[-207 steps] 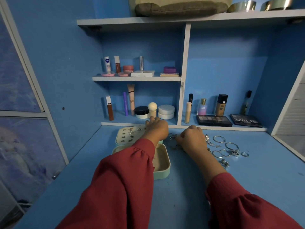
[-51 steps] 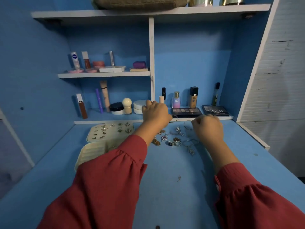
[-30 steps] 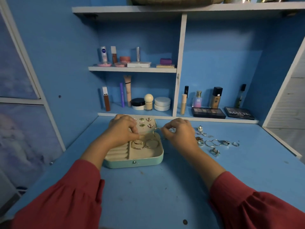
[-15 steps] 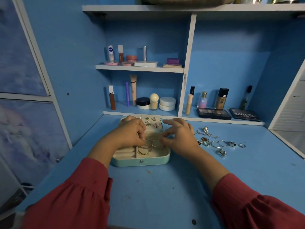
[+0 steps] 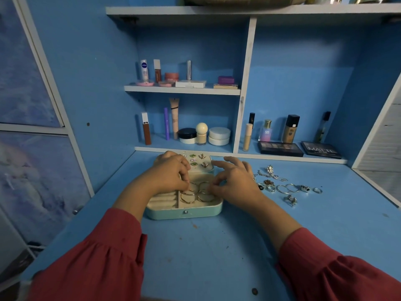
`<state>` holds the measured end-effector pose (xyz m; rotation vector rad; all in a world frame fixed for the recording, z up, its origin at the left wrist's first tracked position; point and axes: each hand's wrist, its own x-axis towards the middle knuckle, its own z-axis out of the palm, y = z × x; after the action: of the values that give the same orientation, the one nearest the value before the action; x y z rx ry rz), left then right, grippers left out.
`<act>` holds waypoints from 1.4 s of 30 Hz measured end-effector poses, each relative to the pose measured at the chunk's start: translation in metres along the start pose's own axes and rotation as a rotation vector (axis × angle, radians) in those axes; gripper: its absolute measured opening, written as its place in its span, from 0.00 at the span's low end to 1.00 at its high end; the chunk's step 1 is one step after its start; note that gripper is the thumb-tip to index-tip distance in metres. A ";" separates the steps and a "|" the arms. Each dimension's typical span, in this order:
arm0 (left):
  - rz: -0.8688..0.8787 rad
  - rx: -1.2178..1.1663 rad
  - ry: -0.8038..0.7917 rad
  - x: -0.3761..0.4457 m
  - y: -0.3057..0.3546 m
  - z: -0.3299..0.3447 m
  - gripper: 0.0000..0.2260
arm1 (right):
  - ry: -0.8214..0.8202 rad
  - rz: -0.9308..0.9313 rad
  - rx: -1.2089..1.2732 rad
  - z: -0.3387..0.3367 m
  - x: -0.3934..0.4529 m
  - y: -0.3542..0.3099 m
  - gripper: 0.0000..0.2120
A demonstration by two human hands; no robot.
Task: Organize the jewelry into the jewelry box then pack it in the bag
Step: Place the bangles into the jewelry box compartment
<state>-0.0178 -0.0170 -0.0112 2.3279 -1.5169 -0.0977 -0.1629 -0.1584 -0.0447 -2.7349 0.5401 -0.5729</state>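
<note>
Both hands reached into the open jewelry box; left hand and right hand each pinched gold hoops lying under their fingertips.

Both hands now sit over the box, the left hand and right hand fingering hoops newly lying inside it.

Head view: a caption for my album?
Both hands settle gold bangles into an open jewelry box.

Bangles in jewelry box; rings on table, right.
</note>
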 end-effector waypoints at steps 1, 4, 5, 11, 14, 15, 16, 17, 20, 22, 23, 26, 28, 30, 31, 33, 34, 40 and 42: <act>-0.002 -0.001 0.003 0.000 0.000 0.000 0.10 | 0.000 -0.003 0.002 0.000 0.000 0.000 0.06; -0.006 -0.017 0.013 0.001 -0.001 0.000 0.10 | 0.011 -0.015 -0.002 0.002 0.000 0.002 0.07; -0.006 -0.023 0.020 0.001 -0.001 0.001 0.10 | 0.030 -0.024 0.000 0.002 0.000 0.002 0.07; 0.012 -0.107 0.161 0.005 0.003 0.005 0.04 | 0.261 0.035 0.183 -0.010 0.002 0.025 0.07; 0.017 -0.134 0.218 0.008 0.012 0.008 0.04 | 0.290 0.124 0.128 -0.027 -0.002 0.052 0.08; 0.018 -0.138 0.237 0.010 0.016 0.009 0.04 | 0.272 0.164 0.098 -0.034 -0.005 0.063 0.08; 0.024 -0.149 0.258 0.012 0.021 0.011 0.04 | 0.247 0.206 0.073 -0.041 -0.008 0.073 0.07; 0.037 -0.162 0.279 0.015 0.027 0.013 0.03 | 0.220 0.246 0.055 -0.048 -0.011 0.082 0.06; 0.103 -0.166 0.324 0.024 0.056 0.022 0.04 | 0.164 0.387 0.006 -0.069 -0.022 0.106 0.04; 0.155 -0.173 0.332 0.031 0.079 0.031 0.05 | 0.151 0.469 -0.051 -0.079 -0.029 0.118 0.06; 0.179 -0.178 0.327 0.035 0.092 0.037 0.06 | 0.144 0.500 -0.079 -0.083 -0.032 0.122 0.05; 0.221 -0.180 0.288 0.048 0.126 0.057 0.08 | 0.094 0.585 -0.115 -0.091 -0.038 0.128 0.05; 0.211 -0.195 0.269 0.057 0.143 0.071 0.08 | 0.037 0.617 -0.151 -0.093 -0.039 0.128 0.04; 0.167 -0.216 0.236 0.065 0.154 0.082 0.07 | -0.010 0.630 -0.179 -0.093 -0.039 0.129 0.03; 0.147 -0.216 0.221 0.069 0.158 0.087 0.07 | -0.024 0.634 -0.188 -0.092 -0.040 0.129 0.02; 0.120 -0.198 0.191 0.074 0.162 0.097 0.08 | -0.036 0.640 -0.188 -0.092 -0.039 0.130 0.02; 0.112 -0.184 0.180 0.076 0.164 0.101 0.08 | -0.039 0.641 -0.185 -0.092 -0.040 0.130 0.02; 0.109 -0.084 0.181 0.084 0.166 0.114 0.08 | -0.036 0.646 -0.192 -0.089 -0.039 0.131 0.02; 0.127 -0.044 0.180 0.085 0.167 0.116 0.08 | -0.030 0.642 -0.201 -0.087 -0.039 0.132 0.04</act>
<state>-0.1564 -0.1832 -0.0521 2.1372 -1.5503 0.1074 -0.2732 -0.2770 -0.0276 -2.5129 1.4512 -0.3199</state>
